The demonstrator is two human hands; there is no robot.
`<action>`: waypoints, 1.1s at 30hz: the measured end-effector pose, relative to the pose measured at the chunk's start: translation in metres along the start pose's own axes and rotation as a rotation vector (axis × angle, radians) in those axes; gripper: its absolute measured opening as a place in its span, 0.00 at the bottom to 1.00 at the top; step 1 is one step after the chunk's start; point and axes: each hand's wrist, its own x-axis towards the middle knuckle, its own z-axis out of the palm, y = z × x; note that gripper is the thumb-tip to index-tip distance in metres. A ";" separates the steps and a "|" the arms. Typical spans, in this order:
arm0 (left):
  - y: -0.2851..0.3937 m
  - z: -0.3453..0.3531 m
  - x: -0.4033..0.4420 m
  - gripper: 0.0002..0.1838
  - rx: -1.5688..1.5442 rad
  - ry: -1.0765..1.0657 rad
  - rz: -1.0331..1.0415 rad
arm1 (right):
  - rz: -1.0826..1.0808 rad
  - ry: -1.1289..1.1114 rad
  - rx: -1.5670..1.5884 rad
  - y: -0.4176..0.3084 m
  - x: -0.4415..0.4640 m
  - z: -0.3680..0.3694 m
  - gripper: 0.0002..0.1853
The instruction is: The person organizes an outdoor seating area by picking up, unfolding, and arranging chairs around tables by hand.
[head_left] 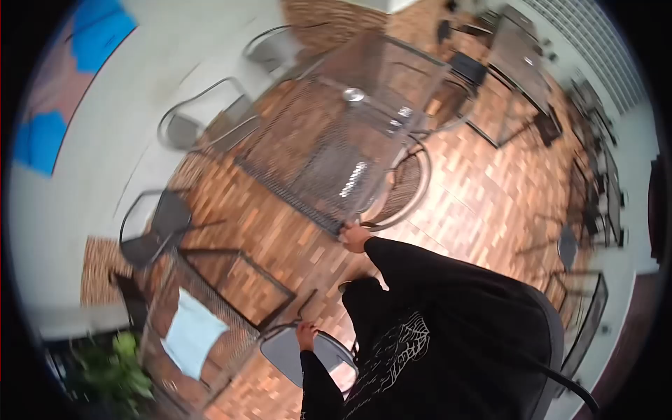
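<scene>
My right hand (357, 237) is at the near corner of a mesh-topped metal table (280, 183), its fingers closed on the edge. Lower in the view, my left hand (306, 336) grips the upper rim of a grey metal chair (287, 355). This chair stands between me and a second mesh table (234, 350), where a light blue cloth or sheet (192, 334) lies. Small shiny items (399, 119) and a round metal dish (353, 94) rest on the larger table. My black sleeves and printed shirt cover much of the lower right.
A round-backed chair (409, 187) is tucked against the larger table's right side. Metal chairs (183, 131) (157, 227) stand along the pale wall. A leafy plant (115, 371) is at lower left. More tables (518, 59) and chairs line the right side of the wood-patterned floor (476, 203).
</scene>
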 end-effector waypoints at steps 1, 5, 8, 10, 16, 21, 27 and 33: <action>-0.012 -0.022 0.016 0.14 0.058 -0.115 -0.092 | -0.050 0.023 0.096 0.012 -0.006 0.021 0.27; 0.026 -0.034 0.050 0.12 0.367 -0.123 -0.583 | -0.072 0.012 0.327 0.026 -0.062 0.011 0.25; 0.032 -0.013 0.111 0.15 0.264 -0.191 -0.537 | 0.004 -0.028 0.496 0.057 -0.091 0.023 0.21; 0.039 0.067 0.145 0.14 1.175 -0.632 0.003 | 0.009 0.028 0.564 0.091 -0.107 0.039 0.20; 0.091 0.453 0.045 0.13 0.731 -0.811 -0.067 | 0.366 0.260 0.672 0.271 -0.183 0.019 0.17; 0.033 0.710 -0.007 0.19 0.901 -0.964 0.037 | 0.502 0.525 0.731 0.446 -0.288 -0.051 0.18; 0.050 0.967 -0.060 0.25 0.932 -1.126 0.438 | 0.641 0.707 0.725 0.621 -0.441 -0.163 0.20; 0.105 1.213 -0.114 0.29 1.095 -1.307 0.806 | 0.751 0.806 0.702 0.781 -0.524 -0.239 0.19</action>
